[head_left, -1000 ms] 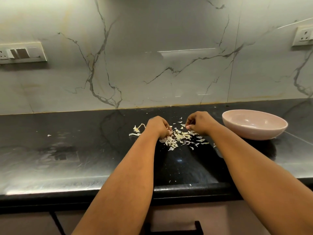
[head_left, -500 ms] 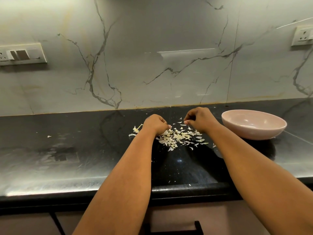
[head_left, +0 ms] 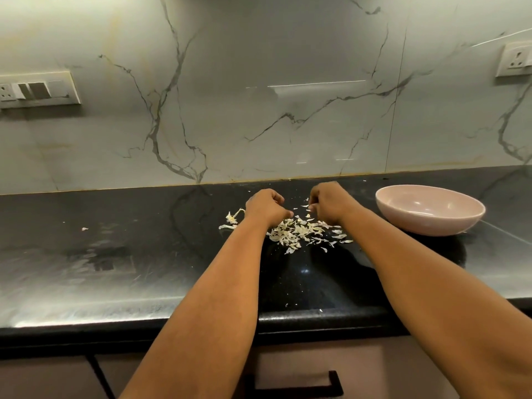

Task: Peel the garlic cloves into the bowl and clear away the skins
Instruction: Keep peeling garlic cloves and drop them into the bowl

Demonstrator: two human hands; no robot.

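A loose pile of pale garlic skins (head_left: 299, 233) lies on the black counter (head_left: 144, 254). My left hand (head_left: 266, 207) hovers at the pile's left edge with its fingers curled into a fist. My right hand (head_left: 328, 203) is at the pile's far right edge, fingers pinched together. Anything inside either fist is hidden. A pink bowl (head_left: 403, 218) stands to the right of my right hand; no cloves show in the part of its inside that I can see. A dry garlic stem (head_left: 233, 218) lies just left of my left hand.
A small skin scrap (head_left: 85, 228) lies far left on the counter. A few crumbs sit near the front edge (head_left: 288, 305). The marble wall rises behind, with a switch plate (head_left: 37, 89) on the left and a socket (head_left: 515, 60) on the right. A drawer handle (head_left: 299, 387) is below.
Both hands have drawn back from the pile toward the wall and lifted slightly. More of the skins now show between and in front of them.
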